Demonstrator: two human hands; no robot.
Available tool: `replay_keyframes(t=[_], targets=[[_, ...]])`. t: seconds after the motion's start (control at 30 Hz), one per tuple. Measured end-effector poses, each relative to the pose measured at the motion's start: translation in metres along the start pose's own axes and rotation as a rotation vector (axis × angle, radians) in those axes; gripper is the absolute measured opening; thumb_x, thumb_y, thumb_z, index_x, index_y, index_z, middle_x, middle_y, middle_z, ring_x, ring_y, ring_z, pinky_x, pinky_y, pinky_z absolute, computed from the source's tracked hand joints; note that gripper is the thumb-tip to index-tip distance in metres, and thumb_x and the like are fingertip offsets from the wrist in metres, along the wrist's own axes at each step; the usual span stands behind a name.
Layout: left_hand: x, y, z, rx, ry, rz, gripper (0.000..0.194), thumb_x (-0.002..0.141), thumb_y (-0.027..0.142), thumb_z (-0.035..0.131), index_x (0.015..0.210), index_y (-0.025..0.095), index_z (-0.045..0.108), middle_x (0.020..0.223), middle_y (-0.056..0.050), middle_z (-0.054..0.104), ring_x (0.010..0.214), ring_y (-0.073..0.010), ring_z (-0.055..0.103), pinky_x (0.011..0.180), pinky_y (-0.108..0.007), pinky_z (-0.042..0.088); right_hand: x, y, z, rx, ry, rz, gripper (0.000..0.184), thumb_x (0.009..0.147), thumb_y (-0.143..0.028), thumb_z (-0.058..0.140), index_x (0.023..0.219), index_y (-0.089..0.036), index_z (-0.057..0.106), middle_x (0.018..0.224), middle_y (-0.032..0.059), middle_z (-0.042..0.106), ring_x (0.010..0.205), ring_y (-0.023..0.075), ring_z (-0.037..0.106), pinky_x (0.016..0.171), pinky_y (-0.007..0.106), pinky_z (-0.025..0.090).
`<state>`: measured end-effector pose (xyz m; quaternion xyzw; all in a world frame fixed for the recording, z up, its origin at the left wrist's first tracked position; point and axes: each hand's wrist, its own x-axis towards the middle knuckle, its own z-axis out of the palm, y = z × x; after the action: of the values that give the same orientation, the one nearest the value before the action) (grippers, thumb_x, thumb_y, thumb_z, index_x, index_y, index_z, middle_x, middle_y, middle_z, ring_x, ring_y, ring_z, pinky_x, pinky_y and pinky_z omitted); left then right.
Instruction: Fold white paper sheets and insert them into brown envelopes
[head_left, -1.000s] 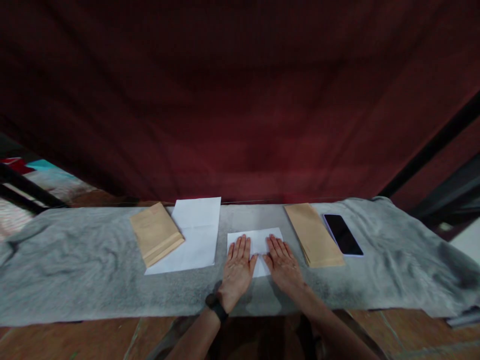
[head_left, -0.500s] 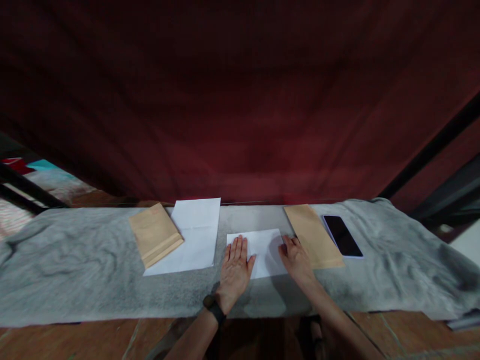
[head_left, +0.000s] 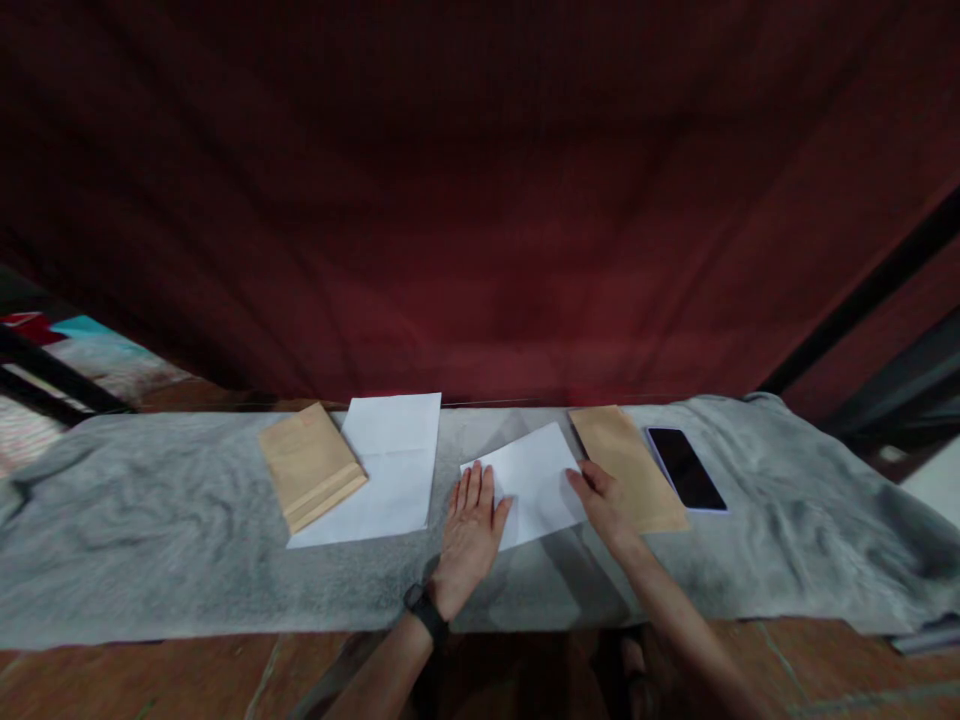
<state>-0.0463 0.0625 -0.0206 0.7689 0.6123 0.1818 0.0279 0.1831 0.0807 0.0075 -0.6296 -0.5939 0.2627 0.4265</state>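
Note:
A folded sheet of white paper (head_left: 536,485) lies tilted in front of me, its right side higher than its left. Flat on its left end rests my left hand (head_left: 472,520), fingers stretched out, a dark watch on the wrist. My right hand (head_left: 598,495) pinches the paper's right edge between thumb and fingers. Just beyond that hand is a brown envelope (head_left: 634,475), partly covered by it. To the left lie more white sheets (head_left: 397,465), with a second brown envelope (head_left: 311,465) overlapping them.
A phone (head_left: 686,468) with a pale purple edge lies right of the envelope. Grey cloth (head_left: 180,560) covers the long, narrow surface. Behind it hangs a dark red curtain (head_left: 495,250). Black bars (head_left: 862,300) stand at both sides, and tiled floor (head_left: 225,680) shows below.
The folded paper has turned, its right end lifting away from me. My right hand has shifted slightly right and now grips its edge. My left hand stays flat on the paper.

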Motion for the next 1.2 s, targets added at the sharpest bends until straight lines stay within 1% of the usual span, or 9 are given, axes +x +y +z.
replay_keyframes(t=[0.17, 0.23, 0.43, 0.53, 0.67, 0.73, 0.83, 1.0, 1.2], targets=[[0.009, 0.002, -0.014, -0.208, 0.079, -0.058, 0.061, 0.103, 0.045, 0.030, 0.154, 0.012, 0.026, 0.163, -0.016, 0.021, 0.150, -0.0266, 0.019, 0.119, -0.047, 0.029, 0.001, -0.025, -0.034, 0.146, 0.419, -0.160, 0.037, 0.096, -0.049, 0.046, 0.103, -0.018, 0.065, 0.092, 0.0072, 0.071, 0.084, 0.0212, 0.066, 0.075, 0.033, 0.054], [0.012, 0.001, -0.017, -0.324, 0.093, -0.107, 0.060, 0.103, 0.044, 0.029, 0.155, 0.016, 0.024, 0.164, -0.013, 0.020, 0.150, -0.0236, 0.020, 0.120, -0.044, 0.029, -0.004, -0.029, -0.041, 0.045, 0.448, -0.291, 0.034, 0.097, -0.046, 0.047, 0.104, -0.019, 0.067, 0.100, 0.0091, 0.072, 0.095, 0.0234, 0.067, 0.087, 0.038, 0.054], [0.025, -0.014, -0.017, -0.667, 0.155, -0.294, 0.050, 0.102, 0.042, 0.031, 0.143, 0.019, 0.048, 0.152, -0.010, 0.046, 0.142, -0.0219, 0.040, 0.118, -0.043, 0.033, -0.037, -0.034, -0.031, -0.260, -0.093, -0.654, 0.032, 0.101, -0.028, 0.042, 0.119, -0.026, 0.069, 0.112, 0.0055, 0.074, 0.102, 0.0193, 0.068, 0.096, 0.037, 0.053], [0.029, -0.023, -0.020, -0.786, 0.093, -0.310, 0.044, 0.099, 0.042, 0.038, 0.127, 0.018, 0.063, 0.135, -0.010, 0.063, 0.129, -0.0235, 0.056, 0.113, -0.044, 0.039, -0.049, -0.041, -0.027, -0.314, -0.180, -0.727, 0.032, 0.100, -0.024, 0.044, 0.119, -0.028, 0.070, 0.112, 0.0050, 0.074, 0.100, 0.0171, 0.070, 0.092, 0.032, 0.054], [0.030, -0.030, -0.023, -0.797, -0.012, -0.329, 0.039, 0.090, 0.041, 0.054, 0.114, 0.016, 0.070, 0.119, -0.011, 0.072, 0.113, -0.0265, 0.065, 0.102, -0.042, 0.050, -0.054, -0.052, -0.033, -0.234, -0.379, -0.570, 0.030, 0.100, -0.030, 0.046, 0.104, -0.029, 0.075, 0.098, 0.0018, 0.077, 0.090, 0.0165, 0.071, 0.084, 0.028, 0.054], [0.029, -0.031, -0.023, -0.845, -0.050, -0.377, 0.041, 0.089, 0.043, 0.054, 0.114, 0.015, 0.070, 0.113, -0.011, 0.074, 0.102, -0.0263, 0.069, 0.084, -0.038, 0.058, -0.054, -0.055, -0.036, -0.199, -0.553, -0.475, 0.028, 0.099, -0.032, 0.048, 0.099, -0.030, 0.076, 0.094, 0.0000, 0.077, 0.088, 0.0166, 0.071, 0.085, 0.027, 0.053], [0.028, -0.029, -0.022, -0.870, -0.074, -0.400, 0.042, 0.088, 0.043, 0.053, 0.114, 0.014, 0.070, 0.099, -0.009, 0.076, 0.084, -0.0232, 0.070, 0.064, -0.032, 0.058, -0.056, -0.052, -0.035, -0.187, -0.700, -0.411, 0.023, 0.096, -0.031, 0.053, 0.096, -0.029, 0.076, 0.094, -0.0009, 0.077, 0.091, 0.0170, 0.070, 0.089, 0.027, 0.050], [0.026, -0.026, -0.019, -0.702, -0.001, -0.265, 0.037, 0.082, 0.032, 0.061, 0.114, 0.017, 0.070, 0.097, -0.007, 0.073, 0.078, -0.0186, 0.065, 0.075, -0.033, 0.055, -0.060, -0.042, -0.033, -0.211, -0.826, -0.342, 0.031, 0.085, -0.023, 0.062, 0.112, -0.034, 0.072, 0.108, -0.0029, 0.074, 0.106, 0.0185, 0.067, 0.098, 0.029, 0.047], [0.027, -0.027, -0.013, -0.836, -0.049, -0.341, 0.045, 0.075, 0.018, 0.058, 0.119, 0.016, 0.067, 0.086, -0.003, 0.071, 0.070, -0.0153, 0.064, 0.066, -0.028, 0.054, -0.063, -0.038, -0.037, -0.187, -0.876, -0.410, 0.044, 0.078, -0.012, 0.059, 0.115, -0.032, 0.070, 0.121, -0.0026, 0.069, 0.113, 0.0169, 0.062, 0.103, 0.029, 0.044]])
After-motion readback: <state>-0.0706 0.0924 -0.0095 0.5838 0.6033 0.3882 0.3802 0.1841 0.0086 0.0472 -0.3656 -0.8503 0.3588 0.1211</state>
